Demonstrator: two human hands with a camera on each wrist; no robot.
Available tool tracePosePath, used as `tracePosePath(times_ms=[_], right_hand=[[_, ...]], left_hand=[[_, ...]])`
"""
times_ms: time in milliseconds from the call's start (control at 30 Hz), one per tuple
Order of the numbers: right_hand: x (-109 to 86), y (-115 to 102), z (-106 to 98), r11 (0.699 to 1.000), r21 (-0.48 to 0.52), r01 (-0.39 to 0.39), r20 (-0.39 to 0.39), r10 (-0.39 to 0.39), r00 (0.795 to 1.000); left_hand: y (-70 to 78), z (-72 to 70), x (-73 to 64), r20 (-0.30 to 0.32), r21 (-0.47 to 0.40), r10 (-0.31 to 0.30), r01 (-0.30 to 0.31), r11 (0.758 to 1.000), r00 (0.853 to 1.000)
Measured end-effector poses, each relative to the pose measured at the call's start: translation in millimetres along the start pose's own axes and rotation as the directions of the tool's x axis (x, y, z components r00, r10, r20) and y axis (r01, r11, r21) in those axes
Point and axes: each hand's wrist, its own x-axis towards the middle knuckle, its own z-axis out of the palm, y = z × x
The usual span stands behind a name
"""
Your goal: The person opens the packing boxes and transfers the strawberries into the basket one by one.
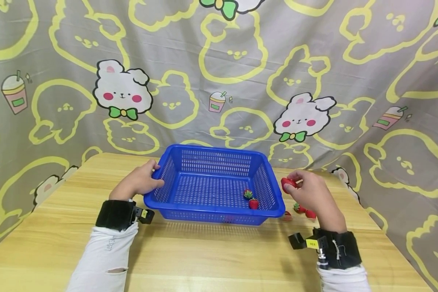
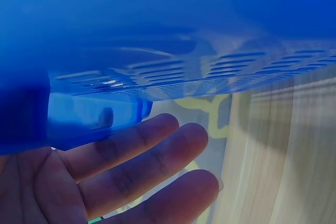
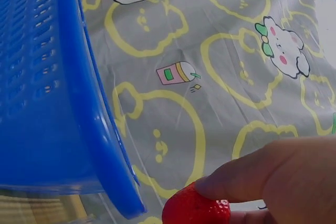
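A blue plastic basket [image 1: 213, 211] with slotted walls stands on the wooden table. At its left end my left hand [image 1: 140, 179] holds the rim, thumb over the top; in the left wrist view several fingers [image 2: 157, 158] stretch out beneath the rim. My right hand [image 1: 308, 190] pinches a red strawberry [image 1: 287, 185] just outside the basket's right rim. The right wrist view shows that strawberry [image 3: 195, 208] under the thumb, near the blue rim. Inside the basket, at the right, lie two strawberries, one darker [image 1: 247, 194] and one bright red [image 1: 253, 203].
More strawberries [image 1: 299, 208] lie on the table [image 1: 204, 255] right of the basket, below my right hand. A red piece [image 1: 286, 216] is partly hidden by the basket's corner. Behind the table hangs a grey curtain [image 1: 190, 48] with yellow cartoon outlines.
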Motion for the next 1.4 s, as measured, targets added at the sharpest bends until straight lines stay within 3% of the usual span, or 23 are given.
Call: tracePosePath(times_ms=[467,800,1000,1400], right_hand=[[4.0,-5,15,0.990,0.038,0.136,-0.106,-0.131,0.986],[7.5,-9,26,0.969,0.126,0.211,-0.158,-0.190,0.969],[10.9,-10,35,0.948,0.221,0.231,-0.155,-0.199,0.968],[8.4,-20,45,0.954,0.193,0.231,-0.132,-0.208,0.969]], left_hand=[[0.6,0.6,0.0,0.000,0.000,0.003,-0.003,1.000,1.000],[0.8,0.0,0.7,-0.002,0.010,0.003,-0.003,1.000,1.000],[-0.2,0.3,0.5,-0.007,0.015,0.001,-0.001,1.000,1.000],[0.3,0.8,1.1,-0.008,0.011,0.004,-0.004,1.000,1.000]])
